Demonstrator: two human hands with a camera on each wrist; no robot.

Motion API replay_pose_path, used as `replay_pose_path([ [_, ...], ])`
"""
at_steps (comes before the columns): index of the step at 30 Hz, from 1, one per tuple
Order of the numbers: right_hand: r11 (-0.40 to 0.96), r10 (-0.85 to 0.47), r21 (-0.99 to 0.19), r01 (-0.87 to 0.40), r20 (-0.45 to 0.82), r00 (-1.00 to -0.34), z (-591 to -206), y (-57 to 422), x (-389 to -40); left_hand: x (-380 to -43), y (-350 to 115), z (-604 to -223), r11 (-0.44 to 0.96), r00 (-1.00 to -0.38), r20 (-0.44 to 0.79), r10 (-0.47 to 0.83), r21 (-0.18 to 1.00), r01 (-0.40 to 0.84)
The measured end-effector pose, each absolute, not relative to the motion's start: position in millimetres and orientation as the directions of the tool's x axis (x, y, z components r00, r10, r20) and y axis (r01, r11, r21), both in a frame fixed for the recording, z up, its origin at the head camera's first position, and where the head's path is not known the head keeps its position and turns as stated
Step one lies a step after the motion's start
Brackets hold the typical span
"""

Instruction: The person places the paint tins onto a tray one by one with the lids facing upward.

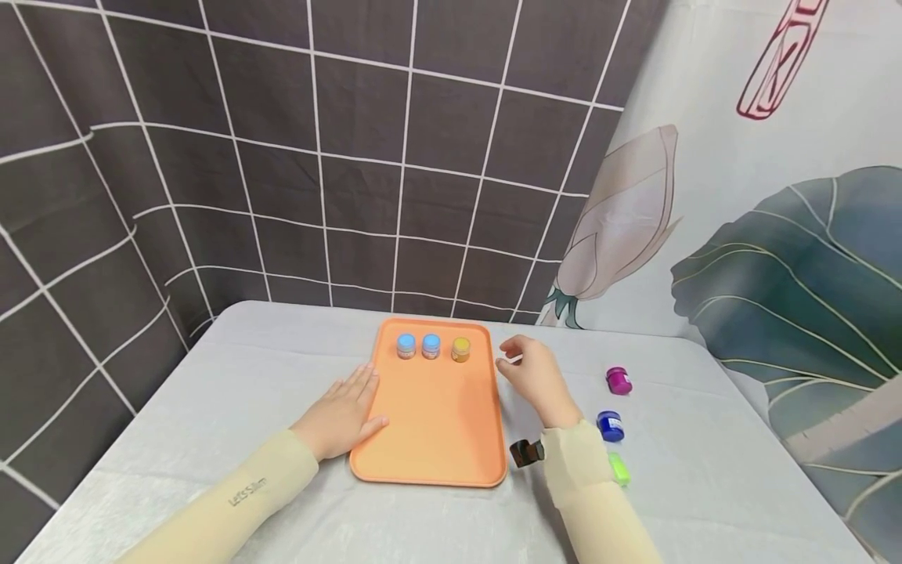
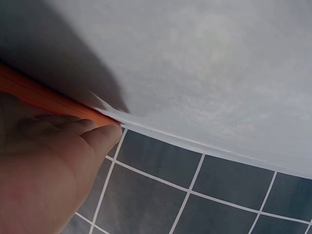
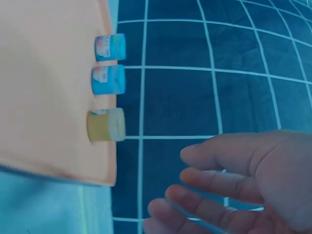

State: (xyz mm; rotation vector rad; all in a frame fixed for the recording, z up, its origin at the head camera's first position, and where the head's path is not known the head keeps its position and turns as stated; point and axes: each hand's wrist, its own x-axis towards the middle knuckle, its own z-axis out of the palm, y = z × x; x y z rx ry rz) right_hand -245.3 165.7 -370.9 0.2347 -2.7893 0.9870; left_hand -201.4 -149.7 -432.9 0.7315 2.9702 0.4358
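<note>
Paint jars: three are standing in a row along the far edge of the orange tray (image 1: 430,415), two blue-lidded (image 1: 405,345) (image 1: 431,345) and one yellow (image 1: 461,348), the yellow one nearest the right hand (image 1: 533,374). That hand is hovering just off the tray's right rim, fingers loosely spread, holding nothing. The left hand (image 1: 345,415) is lying flat, fingers straight, pressing against the tray's left edge, apparently steadying it. Behind the right wrist, a magenta jar (image 1: 618,380), a dark blue jar (image 1: 610,425) and a green jar (image 1: 619,468) are waiting on the table (image 1: 232,392).
</note>
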Motion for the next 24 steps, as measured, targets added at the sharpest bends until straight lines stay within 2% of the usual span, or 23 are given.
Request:
replay_pose_path([
  [12, 0.836, -0.006, -0.547, -0.039, 0.062, -0.998, -346, 198, -220, -201, -147, -430, 0.85, -0.887, 0.005, 0.461, 0.285, 0.444],
  [18, 0.862, 0.013, -0.506, -0.004, 0.029, -0.999, -346, 207, -215, -202, -148, -431, 0.85, -0.887, 0.011, 0.462, 0.279, 0.446],
  [24, 0.88, 0.023, -0.473, 0.046, -0.054, -0.998, -349, 211, -211, -203, -148, -432, 0.849, -0.886, 0.018, 0.463, 0.279, 0.449],
])
